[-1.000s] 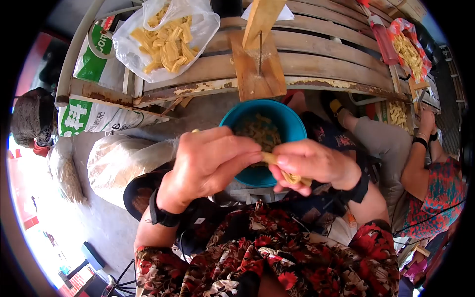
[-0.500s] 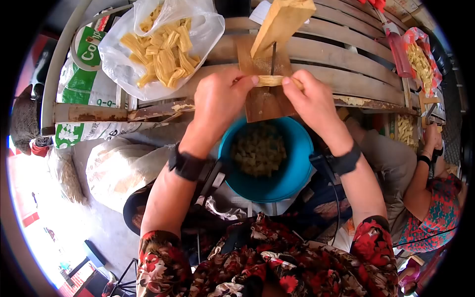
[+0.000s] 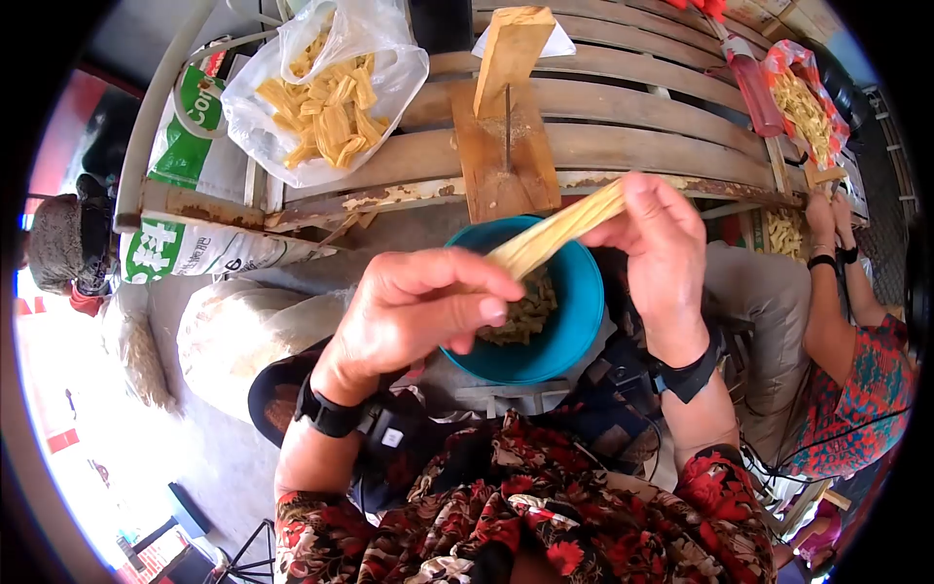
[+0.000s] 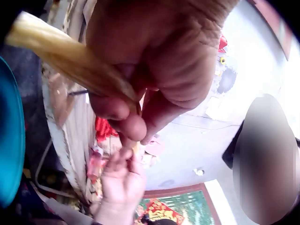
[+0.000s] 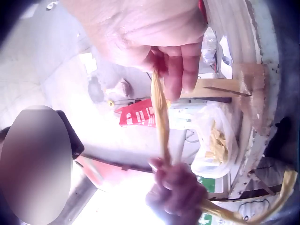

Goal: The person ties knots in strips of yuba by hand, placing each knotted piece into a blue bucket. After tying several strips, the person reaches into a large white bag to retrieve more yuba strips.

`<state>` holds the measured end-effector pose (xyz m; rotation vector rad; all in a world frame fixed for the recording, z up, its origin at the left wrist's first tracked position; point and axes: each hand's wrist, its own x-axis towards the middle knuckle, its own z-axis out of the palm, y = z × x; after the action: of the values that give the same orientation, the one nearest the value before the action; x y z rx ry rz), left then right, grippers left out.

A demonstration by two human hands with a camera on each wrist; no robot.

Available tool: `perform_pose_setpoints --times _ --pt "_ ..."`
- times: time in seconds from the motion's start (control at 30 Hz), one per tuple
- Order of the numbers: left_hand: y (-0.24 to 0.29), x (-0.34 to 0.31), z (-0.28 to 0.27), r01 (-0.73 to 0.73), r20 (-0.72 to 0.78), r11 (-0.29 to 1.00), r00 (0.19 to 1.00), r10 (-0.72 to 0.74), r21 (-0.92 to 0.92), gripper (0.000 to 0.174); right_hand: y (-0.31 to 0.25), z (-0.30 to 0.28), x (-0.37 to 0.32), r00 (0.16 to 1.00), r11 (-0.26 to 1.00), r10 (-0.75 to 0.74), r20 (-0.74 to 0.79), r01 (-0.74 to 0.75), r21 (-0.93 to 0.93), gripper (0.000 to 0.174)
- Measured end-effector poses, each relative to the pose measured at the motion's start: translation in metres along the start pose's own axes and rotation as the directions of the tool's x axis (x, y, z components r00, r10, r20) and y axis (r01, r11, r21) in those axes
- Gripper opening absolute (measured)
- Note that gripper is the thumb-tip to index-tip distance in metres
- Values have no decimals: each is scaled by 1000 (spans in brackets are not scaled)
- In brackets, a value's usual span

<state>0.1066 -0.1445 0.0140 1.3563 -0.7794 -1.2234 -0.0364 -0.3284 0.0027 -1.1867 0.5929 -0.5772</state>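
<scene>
Above the bucket, a long pale yellow fibrous strip (image 3: 555,234) stretches slantwise between the two hands. My left hand (image 3: 418,311) pinches its lower part, and in the right wrist view a loose tail of strip (image 5: 283,194) extends past that hand. The upper end is pinched by my right hand (image 3: 662,243), which is raised farther from me. Below, the teal bucket (image 3: 579,336) contains many short cut pieces (image 3: 525,316). Beyond its rim, a wooden board (image 3: 486,195) on the bench carries a slanted wood block (image 3: 511,54) with a thin metal blade (image 3: 508,136).
On the slatted bench (image 3: 623,146), an open plastic bag (image 3: 404,83) of folded yellow strips (image 3: 326,107) lies at the left. Printed sacks (image 3: 185,146) stand beside it. To the right sit a pink bottle (image 3: 759,97), a red bag (image 3: 803,97) and another person's arm (image 3: 837,331).
Both hands went from over the bucket out to the blade with a strip across it. Now they are back over the bucket, spread apart with a longer strip drawn between them.
</scene>
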Motion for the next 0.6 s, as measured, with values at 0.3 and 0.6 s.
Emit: perform_pose_setpoints --times 0.3,0.6 --pt "4 -15 21 -79 -83 891 988 129 448 28 -13 24 -87 867 853 -216 448 391 -345 14" --pt "-2 -25 42 -5 -88 907 996 -35 -422 21 33 29 -82 964 998 69 256 -66 -22 19"
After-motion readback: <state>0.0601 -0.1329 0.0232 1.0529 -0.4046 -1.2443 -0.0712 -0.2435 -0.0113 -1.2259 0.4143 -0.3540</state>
